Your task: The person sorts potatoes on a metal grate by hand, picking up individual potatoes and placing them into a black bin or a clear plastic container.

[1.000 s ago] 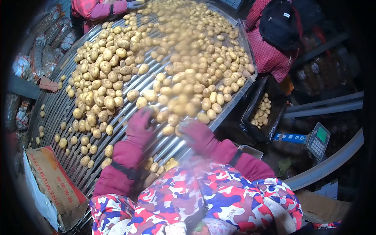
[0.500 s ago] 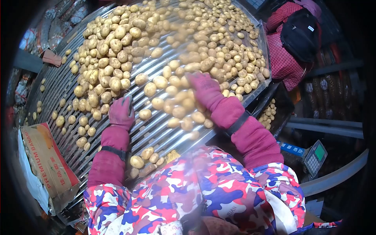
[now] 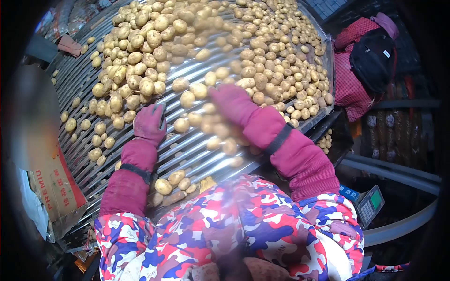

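Note:
My left hand (image 3: 150, 122), in a dusty pink glove, rests on the metal bar grate (image 3: 174, 149) at the lower edge of the big potato heap (image 3: 140, 70). Its fingers stretch forward, and nothing shows in its grasp. My right hand (image 3: 230, 102), also gloved, lies low over the grate with fingers extended leftward, close to a potato (image 3: 198, 90). Its outline is slightly blurred. Several loose potatoes (image 3: 194, 118) lie between the two hands, and others sit below my right wrist. A haze in the middle of the view softens these.
Smaller potatoes (image 3: 304, 79) cover the right side. A few potatoes (image 3: 163, 186) lie by my jacket. A cardboard box (image 3: 58, 187) stands at left, a scale display (image 3: 370, 206) at right. Past the right edge is a person in a red checked top (image 3: 346, 70). Metal rails (image 3: 393, 173) run at lower right.
My right hand has shifted left across the grate, nearer the loose potatoes. My left hand stays near the heap's edge. The view has tilted a little, and a blur now covers part of the box.

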Tool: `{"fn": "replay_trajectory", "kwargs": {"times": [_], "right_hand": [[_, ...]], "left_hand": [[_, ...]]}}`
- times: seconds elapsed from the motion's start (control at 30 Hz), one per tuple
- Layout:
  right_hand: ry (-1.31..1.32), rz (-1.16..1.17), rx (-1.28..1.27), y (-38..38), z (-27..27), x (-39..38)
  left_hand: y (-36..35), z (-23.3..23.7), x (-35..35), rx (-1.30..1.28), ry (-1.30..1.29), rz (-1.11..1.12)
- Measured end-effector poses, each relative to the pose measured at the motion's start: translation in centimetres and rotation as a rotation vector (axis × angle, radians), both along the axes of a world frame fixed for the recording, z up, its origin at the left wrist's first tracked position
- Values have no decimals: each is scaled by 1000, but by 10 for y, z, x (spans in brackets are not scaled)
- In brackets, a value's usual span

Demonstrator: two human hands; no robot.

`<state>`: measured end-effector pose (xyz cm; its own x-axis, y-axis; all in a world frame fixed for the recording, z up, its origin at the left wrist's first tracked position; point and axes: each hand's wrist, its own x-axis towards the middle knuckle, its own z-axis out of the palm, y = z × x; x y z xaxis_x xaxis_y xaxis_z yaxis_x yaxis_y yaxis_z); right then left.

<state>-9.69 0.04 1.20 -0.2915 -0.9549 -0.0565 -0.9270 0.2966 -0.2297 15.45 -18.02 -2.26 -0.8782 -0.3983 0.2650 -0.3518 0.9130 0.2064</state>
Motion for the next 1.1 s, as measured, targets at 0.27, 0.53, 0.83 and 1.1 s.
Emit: {"fn": "replay_trajectory", "kwargs": {"times": [0.27,0.53,0.83,1.1], "right_hand": [[-211,-85,-42,-6,25,-6],[-356,-130,-30,-58,4,43],[-593,-239,2,-30,49,29],[-1872,-356,-764,110,73,-5]], "left_hand": [[1,4,-1,9,-10,12],[5,2,1,-8,21,-20],[2,-12,-3,-109,206,-39],[-1,-15,1,-61,158,-51]]}}
